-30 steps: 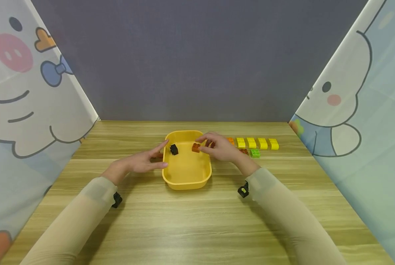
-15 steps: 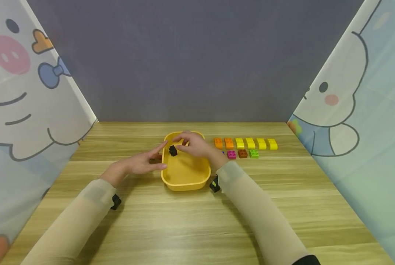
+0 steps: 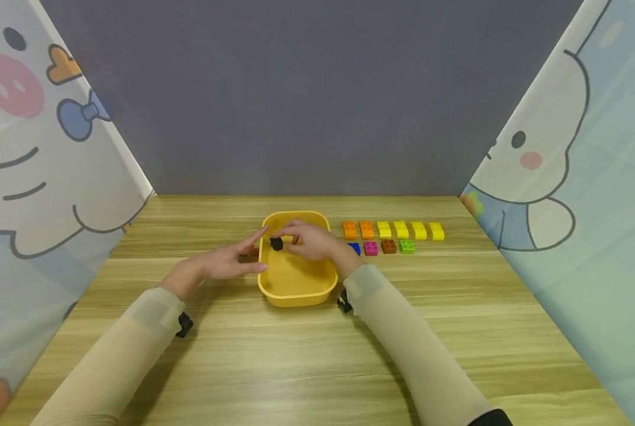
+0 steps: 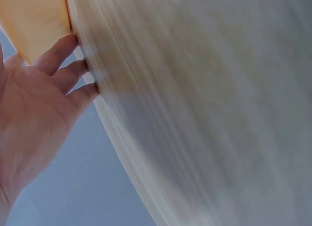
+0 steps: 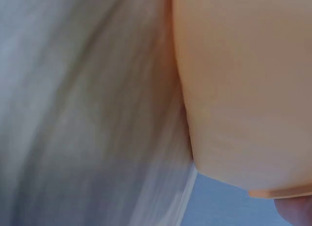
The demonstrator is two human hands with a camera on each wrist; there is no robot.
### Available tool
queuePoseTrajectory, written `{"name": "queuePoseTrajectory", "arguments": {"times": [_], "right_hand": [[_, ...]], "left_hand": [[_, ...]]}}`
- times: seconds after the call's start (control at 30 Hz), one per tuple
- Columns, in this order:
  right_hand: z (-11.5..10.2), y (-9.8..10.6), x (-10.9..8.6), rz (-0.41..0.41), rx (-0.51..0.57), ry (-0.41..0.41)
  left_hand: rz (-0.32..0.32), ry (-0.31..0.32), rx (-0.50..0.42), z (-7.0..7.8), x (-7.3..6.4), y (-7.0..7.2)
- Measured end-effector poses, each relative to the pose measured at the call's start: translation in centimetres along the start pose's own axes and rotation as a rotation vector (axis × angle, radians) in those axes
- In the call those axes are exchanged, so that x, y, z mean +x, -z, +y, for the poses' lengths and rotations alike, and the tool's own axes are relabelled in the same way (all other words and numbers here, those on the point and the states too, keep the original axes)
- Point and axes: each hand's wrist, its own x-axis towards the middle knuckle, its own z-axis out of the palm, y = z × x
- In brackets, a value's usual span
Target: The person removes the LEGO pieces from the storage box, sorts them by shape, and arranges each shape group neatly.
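Note:
My left hand (image 3: 226, 260) has its fingers spread against the left wall of the yellow tray (image 3: 296, 299). In the left wrist view the same hand (image 4: 36, 99) shows its palm beside the tray (image 4: 34, 19). Over the tray's inside, my right hand (image 3: 313, 241) reaches left with bent fingers. Its index fingertip is at a black brick (image 3: 277, 244) on the tray's left side; whether it pinches the brick is unclear. The hand covers part of the tray floor. From the right wrist, the tray wall (image 5: 243, 89) hides most of this hand, with one fingertip (image 5: 295, 210) showing.
Right of the tray lies a row of orange bricks (image 3: 366, 229) and yellow bricks (image 3: 400, 229). Nearer stand a blue brick (image 3: 354, 248), a magenta brick (image 3: 371, 248), a brown brick (image 3: 389, 247) and a green brick (image 3: 406, 247). A dark panel (image 3: 306, 100) rises behind the table.
My right hand has moved left across the tray to the black brick. The reddish-brown brick seen at its fingertips a second ago no longer shows in the tray. My left hand has stayed put.

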Motion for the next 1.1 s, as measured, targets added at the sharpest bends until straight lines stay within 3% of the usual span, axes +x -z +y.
{"name": "queuePoseTrajectory", "arguments": {"times": [0.27, 0.63, 1.1], "right_hand": [[-0.04, -0.14, 0.17, -0.092, -0.088, -0.016], [-0.20, -0.17, -0.05, -0.023, -0.012, -0.009], [-0.10, -0.26, 0.17, -0.060, -0.016, -0.019]], "left_hand": [[-0.001, -0.020, 0.004, -0.41, 0.10, 0.04], [0.000, -0.024, -0.005, -0.53, 0.08, -0.01], [-0.001, -0.026, -0.002, -0.60, 0.11, 0.05]]}}
